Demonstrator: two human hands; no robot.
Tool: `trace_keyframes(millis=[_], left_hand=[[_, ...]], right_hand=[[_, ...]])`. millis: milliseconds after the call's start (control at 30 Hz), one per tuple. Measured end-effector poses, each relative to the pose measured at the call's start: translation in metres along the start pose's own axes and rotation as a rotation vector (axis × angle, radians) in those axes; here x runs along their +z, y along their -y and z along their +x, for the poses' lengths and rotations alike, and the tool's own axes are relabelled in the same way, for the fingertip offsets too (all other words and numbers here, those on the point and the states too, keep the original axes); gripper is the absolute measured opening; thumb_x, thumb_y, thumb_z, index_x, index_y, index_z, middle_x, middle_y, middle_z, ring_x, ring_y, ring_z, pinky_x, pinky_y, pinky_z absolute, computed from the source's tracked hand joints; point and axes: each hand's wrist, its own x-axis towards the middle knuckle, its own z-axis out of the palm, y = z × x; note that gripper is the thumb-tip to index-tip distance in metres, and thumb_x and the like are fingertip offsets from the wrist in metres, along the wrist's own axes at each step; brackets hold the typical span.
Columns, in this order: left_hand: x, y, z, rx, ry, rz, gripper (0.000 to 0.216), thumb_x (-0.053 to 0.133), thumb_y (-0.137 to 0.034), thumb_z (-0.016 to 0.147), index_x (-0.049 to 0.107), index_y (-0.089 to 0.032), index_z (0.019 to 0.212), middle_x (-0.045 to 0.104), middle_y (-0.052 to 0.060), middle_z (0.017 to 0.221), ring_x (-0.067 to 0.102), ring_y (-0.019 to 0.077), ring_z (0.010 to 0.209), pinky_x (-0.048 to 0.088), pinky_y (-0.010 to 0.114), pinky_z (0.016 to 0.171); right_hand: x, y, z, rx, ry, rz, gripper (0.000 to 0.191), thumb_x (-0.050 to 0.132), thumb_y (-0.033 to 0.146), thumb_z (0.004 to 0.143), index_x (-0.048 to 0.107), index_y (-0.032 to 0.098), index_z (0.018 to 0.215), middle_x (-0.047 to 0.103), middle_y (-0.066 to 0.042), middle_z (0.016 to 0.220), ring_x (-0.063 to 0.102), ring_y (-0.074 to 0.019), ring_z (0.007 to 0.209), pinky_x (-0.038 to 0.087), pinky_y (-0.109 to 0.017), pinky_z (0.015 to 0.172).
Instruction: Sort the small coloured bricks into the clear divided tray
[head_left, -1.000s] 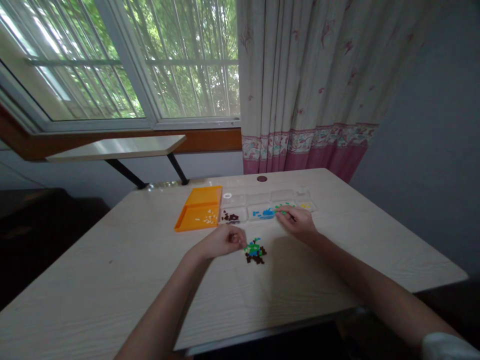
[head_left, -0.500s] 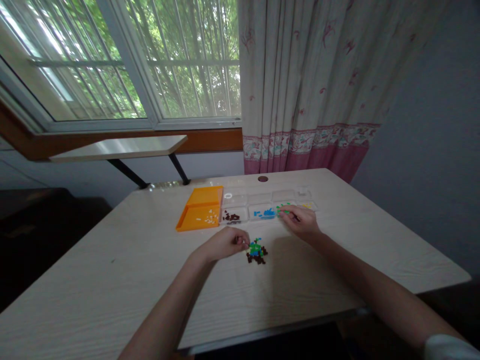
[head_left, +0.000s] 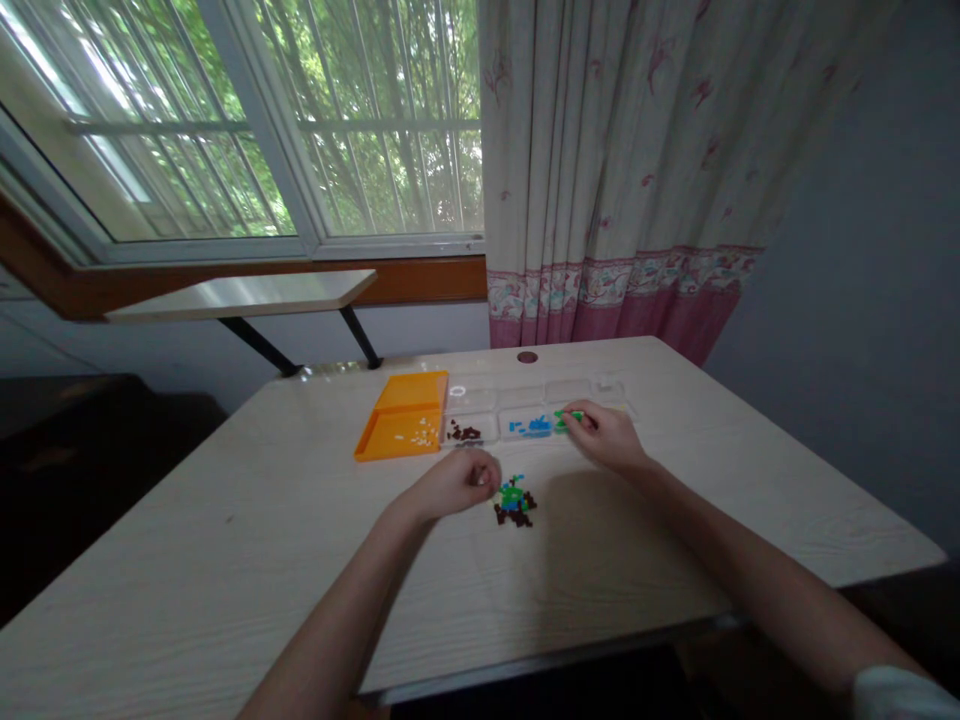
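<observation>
Right hand (head_left: 606, 430) down at green pieces (head_left: 562, 421) in clear tray (head_left: 519, 398), fingertips close together; can't tell from here whether it pinches one. Left hand (head_left: 459, 482) curled in, just beside multicoloured cluster (head_left: 514, 502) on counter (head_left: 300, 570); can't make out what, if anything, it grips. Blue pieces (head_left: 534, 427) left of green, then brown pieces (head_left: 466, 433). White pieces (head_left: 421, 434) in open orange box (head_left: 409, 391), touching tray's left end.

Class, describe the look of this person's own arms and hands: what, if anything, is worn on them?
The left hand and right hand wear no gloves, and no watch or bracelet shows. Both forearms are uncovered. A pale sleeve shows on the right arm only.
</observation>
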Motion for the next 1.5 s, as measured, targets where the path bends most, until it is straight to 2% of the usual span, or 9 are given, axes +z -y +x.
trace_keyframes(millis=[100, 233, 367, 533, 667, 867, 1167, 1333, 1500], left_hand=[[-0.002, -0.007, 0.0, 0.016, -0.062, -0.023, 0.01, 0.048, -0.011, 0.067, 0.058, -0.012, 0.069, 0.056, 0.001, 0.066, 0.045, 0.0085, 0.058, 0.033, 0.017, 0.052], [0.0, -0.007, 0.0, -0.005, -0.153, -0.098, 0.01, 0.047, -0.013, 0.07, 0.056, -0.012, 0.073, 0.055, 0.0, 0.067, 0.044, 0.0076, 0.057, 0.033, 0.017, 0.052], [0.005, -0.001, 0.003, -0.011, -0.225, -0.208, 0.009, 0.049, -0.015, 0.07, 0.056, -0.012, 0.074, 0.055, 0.0, 0.067, 0.046, 0.0083, 0.06, 0.035, 0.018, 0.054], [0.011, -0.001, 0.009, -0.08, -0.283, -0.309, 0.008, 0.052, -0.013, 0.067, 0.057, -0.011, 0.072, 0.056, 0.0, 0.065, 0.044, 0.006, 0.055, 0.032, 0.017, 0.051], [0.015, -0.002, 0.011, -0.116, -0.365, -0.355, 0.017, 0.055, -0.018, 0.069, 0.06, -0.011, 0.084, 0.059, 0.001, 0.07, 0.044, 0.0053, 0.053, 0.034, 0.017, 0.05], [0.022, -0.007, 0.017, -0.094, -0.386, -0.605, 0.025, 0.065, -0.021, 0.065, 0.06, -0.011, 0.087, 0.064, 0.006, 0.081, 0.058, 0.0122, 0.073, 0.045, 0.022, 0.064], [0.03, -0.008, 0.02, -0.082, -0.379, -0.719, 0.028, 0.069, -0.023, 0.062, 0.06, -0.01, 0.085, 0.065, 0.007, 0.078, 0.06, 0.0121, 0.069, 0.046, 0.021, 0.06], [0.031, -0.008, 0.019, -0.1, -0.392, -0.648, 0.028, 0.068, -0.027, 0.062, 0.059, -0.01, 0.083, 0.057, -0.001, 0.061, 0.042, 0.0028, 0.045, 0.033, 0.014, 0.043], [0.03, -0.009, 0.019, -0.126, -0.393, -0.555, 0.026, 0.068, -0.03, 0.062, 0.06, -0.01, 0.077, 0.038, -0.009, 0.045, 0.027, 0.001, 0.039, 0.021, 0.013, 0.039]], right_hand=[[0.001, -0.006, 0.002, 0.112, 0.075, -0.105, 0.024, 0.047, 0.038, 0.082, 0.066, 0.023, 0.087, 0.056, 0.003, 0.052, 0.05, -0.0112, 0.047, 0.029, -0.021, 0.049], [-0.001, -0.008, 0.005, 0.173, 0.147, -0.255, 0.024, 0.046, 0.036, 0.083, 0.066, 0.026, 0.092, 0.063, 0.001, 0.06, 0.056, -0.0147, 0.057, 0.031, -0.023, 0.052], [-0.002, -0.004, 0.005, 0.2, 0.191, -0.237, 0.025, 0.046, 0.036, 0.083, 0.065, 0.027, 0.096, 0.064, 0.001, 0.062, 0.056, -0.014, 0.057, 0.032, -0.022, 0.052], [0.01, 0.014, -0.004, 0.008, 0.17, -0.05, 0.02, 0.05, 0.031, 0.08, 0.067, 0.024, 0.086, 0.058, 0.004, 0.05, 0.05, -0.0105, 0.044, 0.03, -0.02, 0.045], [0.023, 0.034, -0.017, -0.116, 0.172, 0.042, 0.014, 0.054, 0.03, 0.079, 0.066, 0.025, 0.083, 0.057, 0.005, 0.051, 0.048, -0.0087, 0.043, 0.031, -0.019, 0.047], [0.028, 0.048, -0.027, -0.186, 0.132, 0.07, 0.016, 0.059, 0.035, 0.077, 0.065, 0.026, 0.089, 0.059, 0.005, 0.052, 0.052, -0.0091, 0.046, 0.035, -0.019, 0.053], [0.026, 0.048, -0.025, -0.294, 0.022, 0.029, 0.015, 0.058, 0.035, 0.078, 0.067, 0.024, 0.082, 0.056, 0.005, 0.047, 0.05, -0.0089, 0.045, 0.033, -0.021, 0.054], [0.027, 0.047, -0.025, -0.305, 0.042, 0.047, 0.014, 0.055, 0.031, 0.079, 0.067, 0.024, 0.083, 0.057, 0.005, 0.049, 0.051, -0.0085, 0.045, 0.034, -0.021, 0.055], [0.029, 0.045, -0.026, -0.292, 0.032, 0.053, 0.014, 0.056, 0.031, 0.078, 0.068, 0.024, 0.084, 0.056, 0.005, 0.047, 0.051, -0.009, 0.045, 0.035, -0.021, 0.054]])
